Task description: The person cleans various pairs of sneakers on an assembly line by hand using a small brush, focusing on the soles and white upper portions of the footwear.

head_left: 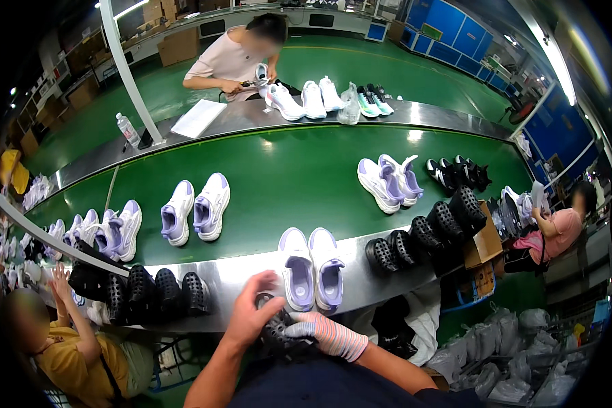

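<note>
A black plastic shoe form (277, 332), dotted with holes, is held low in front of my body, just under the near metal edge. My right hand (333, 335), in a striped knit glove, is closed on its right side. My bare left hand (249, 314) is on the form's left, fingers apart and blurred at the tips, thumb by the form's top. Directly beyond my hands, a white left sneaker (295, 253) and right sneaker (326, 255), both with lilac linings, stand side by side across the metal edge, toes pointing away.
More black forms stand at right (426, 233) and left (168, 291) on the metal ledge (234, 272). White-lilac sneaker pairs lie on the green belt (279, 177). Across it a person (228, 58) handles a shoe; others sit left (81, 353) and right (554, 234). Cardboard box (484, 238) at right.
</note>
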